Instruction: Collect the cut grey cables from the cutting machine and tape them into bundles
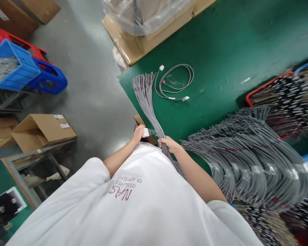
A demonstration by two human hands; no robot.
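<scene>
- We see a grey, shiny floor beside a green worktable, whose smooth top bears cables.
- At its edge we find a cardboard box with clear, crinkled plastic over its top; we cannot tell what is inside.
- On the left side we see a light-blue crate holding a heap of thin, pale pieces, next to a darker blue plastic stool.
- Below them, an open carton of plain brown cardboard with white labels rests on a metal frame.
- On the right we see a red-rimmed bin packed with thin, multicoloured wires with black and white parts.
- Near it, thick curved bundles of grey cables lie side by side, some bound with shiny clear wrapping.
- A loose cable lies coiled on the green top, with white plastic connectors.
- Our left hand has its fingers closed round a white roll, from which a clear strip reaches the cable bundle.
- Our right hand has its fingers wrapped round that smooth grey bundle, its fanned end lying on the table.
</scene>
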